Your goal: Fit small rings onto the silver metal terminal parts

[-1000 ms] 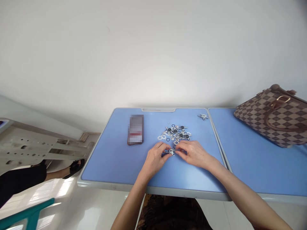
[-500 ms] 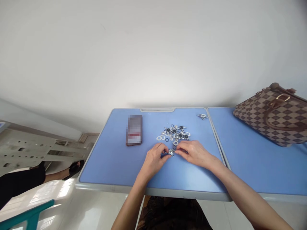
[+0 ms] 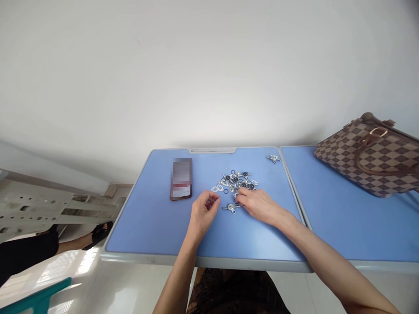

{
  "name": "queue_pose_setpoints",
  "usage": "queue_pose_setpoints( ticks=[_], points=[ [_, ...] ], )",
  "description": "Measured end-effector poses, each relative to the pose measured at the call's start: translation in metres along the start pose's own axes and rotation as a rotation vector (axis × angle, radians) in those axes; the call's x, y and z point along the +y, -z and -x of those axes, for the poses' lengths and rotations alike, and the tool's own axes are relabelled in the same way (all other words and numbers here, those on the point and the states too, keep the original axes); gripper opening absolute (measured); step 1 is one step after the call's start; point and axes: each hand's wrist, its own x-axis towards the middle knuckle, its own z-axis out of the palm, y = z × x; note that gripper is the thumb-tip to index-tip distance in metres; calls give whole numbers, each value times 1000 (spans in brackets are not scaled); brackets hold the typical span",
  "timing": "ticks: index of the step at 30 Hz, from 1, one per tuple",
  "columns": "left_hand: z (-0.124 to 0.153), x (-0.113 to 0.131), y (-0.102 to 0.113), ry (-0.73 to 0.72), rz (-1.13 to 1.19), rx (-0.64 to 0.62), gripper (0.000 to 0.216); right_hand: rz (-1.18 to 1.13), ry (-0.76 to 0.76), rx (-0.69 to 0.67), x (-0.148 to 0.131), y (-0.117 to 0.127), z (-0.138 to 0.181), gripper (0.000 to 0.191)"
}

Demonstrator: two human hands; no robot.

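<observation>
A pile of small metal parts and black rings (image 3: 237,182) lies on the blue table (image 3: 153,218). One small assembled metal piece (image 3: 231,208) rests on the table between my hands, touched by neither. My left hand (image 3: 203,211) hovers just left of it, fingers loosely curled and apart, nothing visible in them, near a flat metal plate (image 3: 216,189) at the pile's left edge. My right hand (image 3: 258,203) lies on the table with its fingertips drawn together at the near edge of the pile; what they pinch is hidden.
A dark phone (image 3: 181,185) lies left of the pile. A few metal parts (image 3: 273,158) sit at the far right corner. A brown checked handbag (image 3: 373,152) stands on the adjoining blue table. Another person's sandalled foot (image 3: 98,233) shows on the floor at left.
Both hands let go of the small assembled piece, which now lies on the table. My left hand drew back to the left; my right hand moved up to the pile.
</observation>
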Motion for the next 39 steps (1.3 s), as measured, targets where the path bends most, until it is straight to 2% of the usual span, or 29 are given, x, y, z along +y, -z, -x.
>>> queue_pose_setpoints(
  ticks=[7,11,16,20,24,30,39],
  points=[
    [1,0,0,-20,0,9,5,236,25,-89,-8,2,-1,19],
    [2,3,-1,-77,-29,31,5,264,18,-70,-9,-5,1,19],
    [4,7,-2,-180,-83,19,9,119,-17,-20,-3,-3,3,20],
    [3,7,-7,-284,-93,-31,15,-61,-35,55,3,1,4,20],
    [-5,9,-13,-390,-111,-76,20,-127,-53,112,8,4,5,21],
    [-12,14,-13,-269,-70,-25,16,-120,-11,120,10,2,4,21],
    [-13,15,-13,-230,-47,-9,16,77,36,-69,0,10,-18,20]
  ],
)
